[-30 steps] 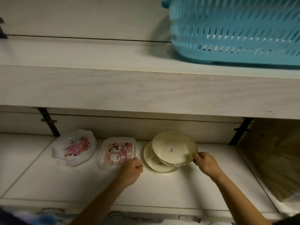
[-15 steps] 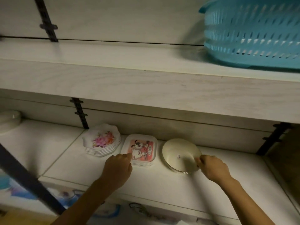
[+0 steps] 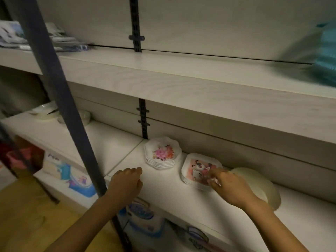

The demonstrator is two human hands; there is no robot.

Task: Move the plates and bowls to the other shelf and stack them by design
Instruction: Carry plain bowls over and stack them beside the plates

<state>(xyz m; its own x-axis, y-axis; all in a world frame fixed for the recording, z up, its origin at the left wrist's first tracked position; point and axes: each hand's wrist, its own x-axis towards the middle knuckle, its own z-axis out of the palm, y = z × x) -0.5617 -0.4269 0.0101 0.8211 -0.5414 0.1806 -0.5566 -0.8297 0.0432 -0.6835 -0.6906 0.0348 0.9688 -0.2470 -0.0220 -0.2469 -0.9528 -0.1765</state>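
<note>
On the lower shelf (image 3: pixel 163 193) stand three stacks in a row: scalloped plates with a pink flower print (image 3: pixel 162 152), square plates with a cartoon dog print (image 3: pixel 197 169), and plain cream plates (image 3: pixel 258 186) at the right. My right hand (image 3: pixel 227 184) hovers over the front right corner of the square stack, fingers loosely curled, holding nothing. My left hand (image 3: pixel 125 182) is above the bare shelf in front of the flower stack, fingers half curled and empty. Further left on the same shelf level sit pale bowls (image 3: pixel 46 110), partly hidden by a dark post.
A dark metal post (image 3: pixel 60 99) slants down the left side in front of the shelf. The upper shelf (image 3: pixel 181 84) overhangs the plates; a teal basket (image 3: pixel 327 51) stands on it at the right. Packaged goods (image 3: pixel 141 220) lie below the lower shelf.
My view has swung left. My right hand left the cream plates and moved over the square stack. My left hand left the square stack and moved left.
</note>
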